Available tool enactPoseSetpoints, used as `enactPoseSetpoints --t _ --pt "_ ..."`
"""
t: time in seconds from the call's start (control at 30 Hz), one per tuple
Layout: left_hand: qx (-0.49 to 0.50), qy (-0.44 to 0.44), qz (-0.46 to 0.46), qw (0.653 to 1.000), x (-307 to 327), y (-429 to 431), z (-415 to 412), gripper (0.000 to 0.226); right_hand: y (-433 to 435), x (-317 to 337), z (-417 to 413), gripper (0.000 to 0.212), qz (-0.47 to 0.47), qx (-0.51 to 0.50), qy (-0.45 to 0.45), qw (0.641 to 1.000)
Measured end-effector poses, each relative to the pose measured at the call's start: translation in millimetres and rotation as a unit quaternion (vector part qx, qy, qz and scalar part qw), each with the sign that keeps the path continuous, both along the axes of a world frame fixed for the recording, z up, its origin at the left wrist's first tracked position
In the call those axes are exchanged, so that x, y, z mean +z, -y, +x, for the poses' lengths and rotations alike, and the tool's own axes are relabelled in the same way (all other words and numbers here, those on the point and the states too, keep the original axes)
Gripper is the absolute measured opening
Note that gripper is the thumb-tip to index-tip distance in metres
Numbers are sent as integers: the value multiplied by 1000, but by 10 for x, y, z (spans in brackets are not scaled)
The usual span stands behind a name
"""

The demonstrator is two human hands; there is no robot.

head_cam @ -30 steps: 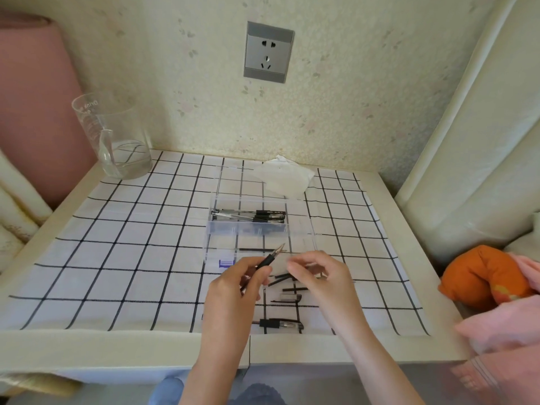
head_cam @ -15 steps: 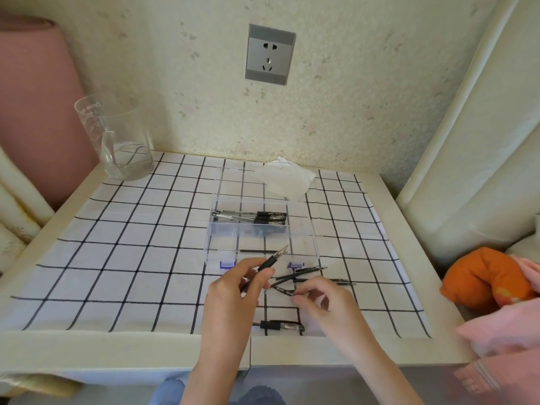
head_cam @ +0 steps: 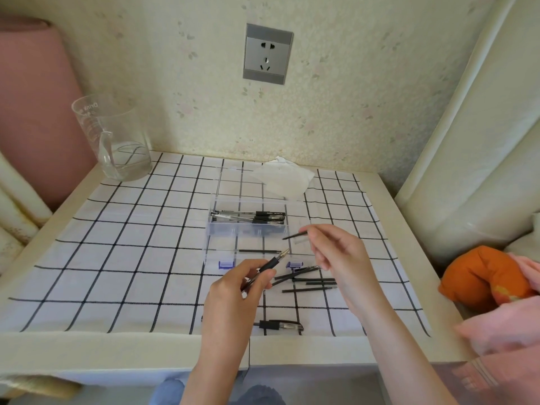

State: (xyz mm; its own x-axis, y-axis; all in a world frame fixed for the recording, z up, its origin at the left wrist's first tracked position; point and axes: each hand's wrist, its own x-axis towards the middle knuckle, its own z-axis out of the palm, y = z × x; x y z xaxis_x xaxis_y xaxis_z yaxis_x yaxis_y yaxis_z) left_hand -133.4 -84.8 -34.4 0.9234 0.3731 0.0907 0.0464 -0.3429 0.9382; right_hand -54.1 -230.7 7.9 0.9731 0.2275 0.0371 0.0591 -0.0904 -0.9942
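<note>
My left hand (head_cam: 236, 290) grips a black pen (head_cam: 270, 263), its metal tip pointing up and right. My right hand (head_cam: 336, 252) is raised above the cloth and pinches a thin black refill (head_cam: 293, 236) that points left. Several more refills (head_cam: 309, 280) lie loose on the checked cloth between my hands. A pen cap piece (head_cam: 282, 325) lies near the table's front edge. Behind my hands stands a clear plastic box (head_cam: 248, 229) holding several assembled pens (head_cam: 251, 216) at its far side and one refill (head_cam: 257, 251) near its front.
A glass beaker (head_cam: 114, 141) with some water stands at the back left. A crumpled white tissue (head_cam: 282, 178) lies behind the box. An orange cushion (head_cam: 482, 279) and pink fabric sit to the right of the table. A wall socket (head_cam: 267, 54) is above.
My right hand rose from the loose refills on the cloth with one refill pinched, and now holds it up near the box. My left hand kept its pen almost still.
</note>
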Motion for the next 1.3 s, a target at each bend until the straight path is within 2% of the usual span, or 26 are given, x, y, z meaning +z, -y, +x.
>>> enactPoseSetpoints --t 0.17,0.37,0.63,0.87,1.0,1.3 --pt "-7 -2 15 1000 -10 -11 1 6 -60 26 -17 17 -68 55 40 995" --pt "-2 4 6 1000 8 -5 -2 6 24 60 12 17 -48 18 58 997" --pt "-7 1 22 1000 18 5 -6 7 -81 -14 -54 15 -96 81 44 991" --pt "3 7 13 1000 8 11 -16 7 -81 -80 -59 22 -125 82 28 988" --pt "13 8 21 1000 4 32 -14 8 -84 -110 -61 27 -123 82 19 989" --pt "-3 1 20 1000 -20 12 -6 15 -70 -148 -78 22 -103 93 14 990"
